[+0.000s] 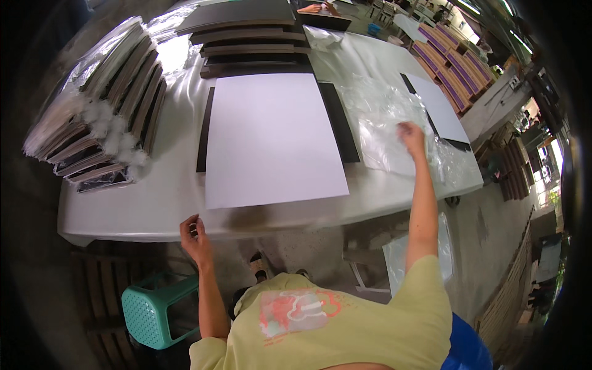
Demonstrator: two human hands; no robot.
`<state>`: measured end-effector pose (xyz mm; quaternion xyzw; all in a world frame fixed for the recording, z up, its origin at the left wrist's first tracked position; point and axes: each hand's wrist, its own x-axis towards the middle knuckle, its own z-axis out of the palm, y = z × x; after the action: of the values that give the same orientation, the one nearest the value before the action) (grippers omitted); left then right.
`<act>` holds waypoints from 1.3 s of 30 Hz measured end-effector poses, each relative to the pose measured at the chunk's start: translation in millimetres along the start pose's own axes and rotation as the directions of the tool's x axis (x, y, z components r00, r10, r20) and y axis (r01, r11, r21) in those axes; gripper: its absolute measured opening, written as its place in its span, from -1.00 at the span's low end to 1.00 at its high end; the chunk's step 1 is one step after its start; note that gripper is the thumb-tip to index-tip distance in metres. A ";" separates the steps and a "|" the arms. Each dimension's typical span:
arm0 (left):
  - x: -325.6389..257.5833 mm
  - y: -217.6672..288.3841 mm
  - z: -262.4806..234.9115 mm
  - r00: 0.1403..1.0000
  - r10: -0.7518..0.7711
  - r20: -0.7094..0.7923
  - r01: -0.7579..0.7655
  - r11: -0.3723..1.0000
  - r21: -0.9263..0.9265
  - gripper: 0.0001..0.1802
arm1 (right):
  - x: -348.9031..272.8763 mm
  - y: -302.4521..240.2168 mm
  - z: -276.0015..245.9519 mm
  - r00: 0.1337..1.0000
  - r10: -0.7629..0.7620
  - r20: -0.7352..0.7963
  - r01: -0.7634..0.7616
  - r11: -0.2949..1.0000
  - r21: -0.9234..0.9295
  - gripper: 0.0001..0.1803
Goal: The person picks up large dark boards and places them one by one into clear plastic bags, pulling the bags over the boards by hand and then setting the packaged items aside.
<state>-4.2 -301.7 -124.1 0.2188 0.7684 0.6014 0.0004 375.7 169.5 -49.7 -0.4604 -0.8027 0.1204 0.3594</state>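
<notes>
A large white sheet or panel (271,142) lies at the middle of the table, over black-edged boards (338,120) that show at its left and right sides. My left hand (196,239) is at the table's front edge, near the sheet's lower left corner. Its fingers are loosely curled with gaps between them, and nothing shows in them. To the right of the sheet, my right hand (413,140) is over crumpled clear plastic bags (382,148). Motion smears its fingers, so whether they grip the plastic is unclear.
Plastic-wrapped frames (117,105) lean in rows at the table's left. Dark boxes or frames (246,37) are stacked at the back. A white panel (439,108) lies far right. A green stool (148,311) stands below left. Another person's hand (313,8) shows at the top.
</notes>
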 end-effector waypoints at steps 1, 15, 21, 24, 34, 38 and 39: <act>-3.5 13.3 -11.5 0.997 0.069 -0.025 -0.068 0.997 0.039 -0.83 | -10.7 -58.1 -1.0 0.961 0.155 0.229 -0.138 0.987 -0.087 -0.78; -113.6 157.9 69.3 0.517 -0.031 0.856 0.596 0.730 -0.334 -0.71 | -200.9 -268.1 -68.8 0.904 -0.115 0.412 -0.246 0.649 0.720 -0.60; -125.0 122.1 53.2 0.652 -0.220 0.726 0.622 0.703 -0.346 -0.78 | -248.5 -260.1 -4.4 0.781 -0.061 0.622 -0.492 0.553 0.672 -0.45; -132.4 102.0 40.4 0.697 -0.238 0.677 0.594 0.720 -0.359 -0.76 | -261.8 -273.8 19.5 0.836 -0.142 0.530 -0.389 0.527 0.755 -0.62; -110.2 47.2 -3.1 0.697 -0.570 0.435 0.604 0.140 -0.784 -0.69 | -233.3 -216.2 75.2 0.829 0.413 0.377 -0.535 0.386 0.752 -0.81; -105.5 -61.4 -139.4 0.958 -0.243 -0.150 0.268 0.947 0.177 -0.67 | -238.8 -86.5 52.0 0.631 0.766 0.125 -0.465 0.244 0.851 -0.76; -121.6 -107.4 -201.2 0.987 -0.153 0.049 0.061 0.639 0.767 -0.75 | -251.7 -40.5 36.8 0.590 0.806 0.037 -0.472 0.308 0.826 -0.77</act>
<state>16.6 -548.1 -199.7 0.1855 0.9602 0.2082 -0.0140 403.9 -55.3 -172.0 -0.5594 -0.3200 0.4909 0.5862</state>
